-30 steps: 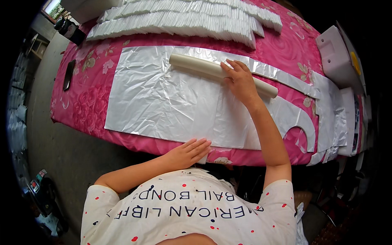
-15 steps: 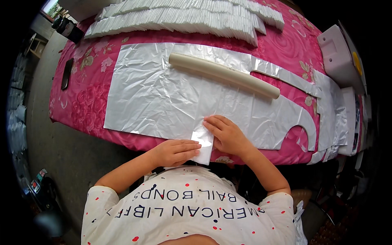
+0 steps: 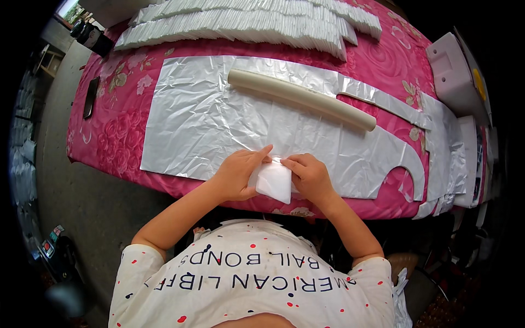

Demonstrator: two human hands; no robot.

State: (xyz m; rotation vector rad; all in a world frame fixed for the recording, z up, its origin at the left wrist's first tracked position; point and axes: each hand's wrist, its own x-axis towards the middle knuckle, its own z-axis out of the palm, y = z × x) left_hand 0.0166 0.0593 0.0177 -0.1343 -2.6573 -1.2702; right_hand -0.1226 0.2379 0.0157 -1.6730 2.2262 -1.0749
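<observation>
A small folded white plastic bag (image 3: 274,184) is between my two hands, over the near edge of the table. My left hand (image 3: 239,174) grips its left side and upper edge, the index finger pointing up. The fingertips of my right hand (image 3: 309,175) pinch its upper right corner. Under and beyond my hands a large flat sheet-like silvery-white plastic bag (image 3: 191,117) lies crinkled, its handle-shaped cutouts to the right. Across it, slanting down to the right, rests a long beige tube (image 3: 301,99); neither hand touches it.
Long rows of folded white packets (image 3: 235,30) line the far side of the pink flowered tablecloth (image 3: 123,131). A dark phone (image 3: 91,98) and a black bottle (image 3: 90,37) are at the left. White foam boxes (image 3: 454,71) stand at the right edge, beside more plastic sheeting (image 3: 442,147).
The folded bag has risen and tilted off the flat bag. My left hand has moved up and right to its upper edge; my right hand has shifted slightly right and now pinches its corner.
</observation>
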